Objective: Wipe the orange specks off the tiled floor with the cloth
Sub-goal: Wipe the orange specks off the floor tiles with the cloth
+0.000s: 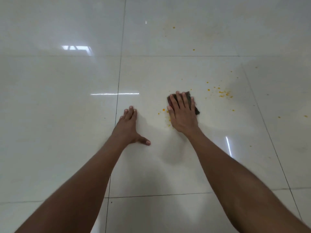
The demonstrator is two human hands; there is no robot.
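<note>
My right hand (182, 113) presses the cloth (188, 95) flat, fingers straight, beside orange specks (224, 94) on the floor (67, 98); my left hand (129, 126) rests spread and empty, bracing me.

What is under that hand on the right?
A dark cloth lies flat under the right hand on the tiled floor. Any specks beneath it are hidden.

Tiled floor (67, 132) was glossy, pale, crossed by dark grout lines; orange specks (224, 94) lay scattered at right, densest just beyond a dark cloth (188, 95); the cloth lay flat under the right hand (182, 113); the left hand (128, 126) rested flat beside it, apart.
</note>
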